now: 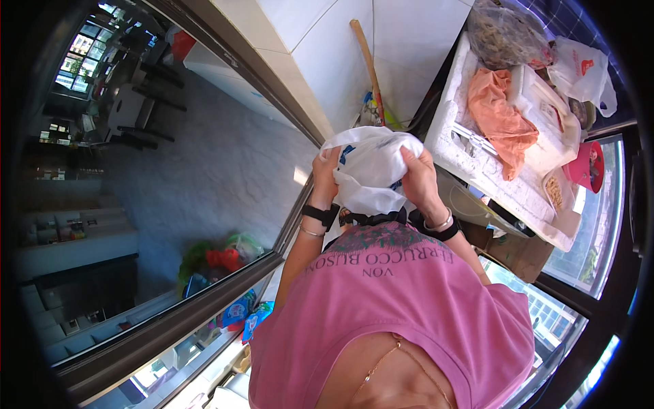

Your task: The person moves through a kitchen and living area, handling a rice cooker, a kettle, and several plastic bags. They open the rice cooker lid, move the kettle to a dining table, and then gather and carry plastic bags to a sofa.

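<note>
A white plastic bag (370, 166) with dark blue print is held up in front of my body, gathered between both hands. My left hand (325, 171) grips its left edge, fingers curled into the film. On the other side my right hand (420, 176) pinches the bag near its upper right edge, thumb on top. Whether anything lies inside the bag cannot be told. Black bands and bracelets circle both wrists, and the bag hangs just beyond the hem of a pink printed shirt (388, 286).
At right a white foam box (444, 133) bears an orange cloth (500, 117), plastic bags and a pink pot (585, 166). A wooden handle (368, 66) leans against the tiled wall. A framed glass panel (204, 153) stands at left; a cardboard box (526, 255) sits below the foam box.
</note>
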`<state>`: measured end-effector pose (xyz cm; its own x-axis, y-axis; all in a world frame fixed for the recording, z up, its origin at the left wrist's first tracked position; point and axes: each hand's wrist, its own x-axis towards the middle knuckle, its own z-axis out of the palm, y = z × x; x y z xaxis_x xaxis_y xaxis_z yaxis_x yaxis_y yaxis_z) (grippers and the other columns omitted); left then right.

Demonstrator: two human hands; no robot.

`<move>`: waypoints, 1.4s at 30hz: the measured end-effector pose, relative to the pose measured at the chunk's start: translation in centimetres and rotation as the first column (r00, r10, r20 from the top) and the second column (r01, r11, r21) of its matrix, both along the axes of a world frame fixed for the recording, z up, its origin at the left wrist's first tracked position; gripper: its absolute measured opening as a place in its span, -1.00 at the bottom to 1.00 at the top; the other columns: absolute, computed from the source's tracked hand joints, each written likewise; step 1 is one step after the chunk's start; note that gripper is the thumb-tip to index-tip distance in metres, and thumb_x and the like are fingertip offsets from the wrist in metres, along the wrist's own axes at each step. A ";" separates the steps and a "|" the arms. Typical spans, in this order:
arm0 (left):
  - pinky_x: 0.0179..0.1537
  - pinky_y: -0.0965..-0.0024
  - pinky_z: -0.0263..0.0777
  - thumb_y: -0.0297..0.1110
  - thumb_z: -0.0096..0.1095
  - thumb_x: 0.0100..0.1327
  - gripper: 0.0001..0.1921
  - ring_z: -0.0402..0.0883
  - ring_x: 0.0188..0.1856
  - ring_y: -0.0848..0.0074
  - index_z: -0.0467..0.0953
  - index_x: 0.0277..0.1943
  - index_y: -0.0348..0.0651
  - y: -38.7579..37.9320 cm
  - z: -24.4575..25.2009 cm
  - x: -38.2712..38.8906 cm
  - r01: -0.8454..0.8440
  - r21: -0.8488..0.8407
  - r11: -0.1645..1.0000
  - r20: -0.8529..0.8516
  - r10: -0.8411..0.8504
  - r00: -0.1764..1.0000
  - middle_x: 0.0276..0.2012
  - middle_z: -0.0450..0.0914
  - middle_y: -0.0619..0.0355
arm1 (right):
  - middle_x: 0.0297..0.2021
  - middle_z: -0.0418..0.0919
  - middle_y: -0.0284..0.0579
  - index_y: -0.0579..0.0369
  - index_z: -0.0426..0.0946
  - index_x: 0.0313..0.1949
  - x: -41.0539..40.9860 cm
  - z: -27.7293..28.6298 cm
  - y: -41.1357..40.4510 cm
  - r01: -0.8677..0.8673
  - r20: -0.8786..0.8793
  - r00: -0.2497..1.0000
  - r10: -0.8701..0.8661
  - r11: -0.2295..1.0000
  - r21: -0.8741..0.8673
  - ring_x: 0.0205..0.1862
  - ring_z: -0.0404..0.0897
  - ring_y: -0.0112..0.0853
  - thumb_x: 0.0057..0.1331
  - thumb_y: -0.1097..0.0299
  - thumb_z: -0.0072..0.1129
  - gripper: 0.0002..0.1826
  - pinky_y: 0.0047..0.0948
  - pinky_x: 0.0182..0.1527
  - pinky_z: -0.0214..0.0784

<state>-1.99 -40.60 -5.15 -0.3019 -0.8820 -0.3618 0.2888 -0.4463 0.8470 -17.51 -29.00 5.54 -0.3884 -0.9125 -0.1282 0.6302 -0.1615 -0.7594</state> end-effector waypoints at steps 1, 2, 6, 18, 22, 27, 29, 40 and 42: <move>-0.26 0.54 0.40 -0.35 0.13 0.25 -0.73 0.53 -0.29 0.56 0.44 -0.06 -0.32 -0.1 0.1 0.2 0.052 -0.034 0.998 0.028 -0.051 0.998 -0.25 0.56 0.16 | -0.21 0.55 -0.23 0.19 0.44 -0.10 -0.2 -1.2 -0.4 0.083 0.014 0.997 -0.082 0.996 -0.042 -0.19 0.51 -0.49 0.35 0.42 -0.12 -0.79 -0.49 -0.08 0.33; -0.22 0.58 0.40 -0.33 0.10 0.27 -0.71 0.53 -0.26 0.56 0.41 -0.02 -0.32 0.1 0.1 0.6 0.101 -0.063 0.993 0.056 -0.098 0.994 -0.23 0.55 0.15 | -0.15 0.54 -0.18 0.19 0.42 -0.06 -0.4 -2.0 -0.6 0.162 0.031 0.987 -0.160 0.984 -0.081 -0.12 0.52 -0.44 0.37 0.41 -0.16 -0.76 -0.44 -0.02 0.32; 0.01 0.05 0.28 -0.10 0.12 0.25 -0.43 0.28 0.16 0.37 0.18 0.21 -0.21 2.2 7.3 2.3 0.195 0.056 0.979 0.138 -0.201 0.970 0.14 0.29 0.03 | -0.06 0.49 -0.17 0.18 0.38 -0.02 -1.9 -2.8 -1.8 0.336 0.052 0.942 -0.332 0.926 -0.172 -0.01 0.46 -0.39 0.38 0.37 -0.18 -0.75 -0.37 0.11 0.22; 0.01 0.13 0.40 -0.35 -0.08 0.27 -0.68 0.48 -0.01 0.26 0.35 0.05 -0.26 1.5 -1.2 3.1 -0.047 0.244 0.969 -0.407 0.147 0.901 -0.07 0.48 0.06 | -0.10 0.51 -0.12 0.26 0.34 0.06 3.2 -1.7 -1.6 -0.070 0.024 0.997 0.070 0.997 0.015 -0.07 0.52 -0.33 0.35 0.17 -0.10 -0.57 -0.36 -0.05 0.40; 0.01 0.13 0.42 -0.41 -0.14 0.28 -0.69 0.50 -0.02 0.22 0.35 0.05 -0.28 -0.4 0.3 6.4 -0.455 0.207 0.866 -0.064 0.476 0.877 -0.05 0.48 0.01 | -0.43 0.60 -0.13 0.32 0.50 -0.19 -0.9 -1.0 -0.5 -0.150 -0.349 0.912 0.214 0.968 0.199 -0.39 0.59 -0.38 0.33 0.23 -0.13 -0.64 -0.47 -0.24 0.45; 0.04 0.04 0.38 -0.33 -0.18 0.30 -0.64 0.47 0.03 0.14 0.30 0.12 -0.25 0.0 2.5 7.3 -0.208 0.341 0.917 -0.355 0.330 0.875 0.04 0.43 -0.02 | -0.67 0.44 -0.15 0.25 0.43 -0.45 -5.3 -7.0 -1.0 -0.277 0.497 0.760 0.419 0.900 -0.336 -0.41 0.53 -0.23 0.35 0.23 -0.27 -0.62 -0.28 -0.22 0.39; 0.05 0.04 0.37 -0.26 -0.22 0.33 -0.62 0.46 0.04 0.13 0.31 0.12 -0.23 0.9 3.7 7.0 -0.123 0.336 0.934 -0.403 0.261 0.877 0.07 0.41 -0.02 | -0.57 0.50 -0.09 0.28 0.43 -0.38 -4.7 -6.7 -1.7 -0.197 0.625 0.631 0.460 0.874 -0.444 -0.30 0.54 -0.22 0.38 0.19 -0.29 -0.59 -0.24 -0.13 0.38; 0.14 0.17 0.28 -0.06 -0.23 0.35 -0.53 0.41 0.11 0.25 0.28 0.17 -0.19 4.1 6.2 5.6 0.156 0.262 0.952 -0.541 0.011 0.841 0.10 0.41 0.06 | -0.29 0.54 -0.08 0.18 0.49 -0.23 0.7 -2.3 -0.3 -0.389 -0.949 0.260 -0.178 0.880 -0.272 -0.18 0.52 -0.26 0.20 0.44 0.08 -0.85 -0.35 -0.04 0.29; 0.14 0.20 0.28 -0.03 -0.22 0.35 -0.52 0.41 0.11 0.26 0.28 0.17 -0.19 4.5 6.5 5.2 0.177 0.250 0.952 -0.557 -0.008 0.830 0.10 0.41 0.06 | -0.32 0.54 -0.06 0.20 0.48 -0.23 2.9 -2.6 0.2 -0.306 -0.938 0.346 -0.026 0.942 -0.139 -0.21 0.53 -0.23 0.18 0.47 0.08 -0.84 -0.35 -0.10 0.32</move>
<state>3.20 -36.14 1.35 -0.5977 -0.7267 -0.3386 0.6086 -0.6862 0.3984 -14.58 -28.82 2.97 0.0313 -0.8921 0.4508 -0.4063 -0.4234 -0.8097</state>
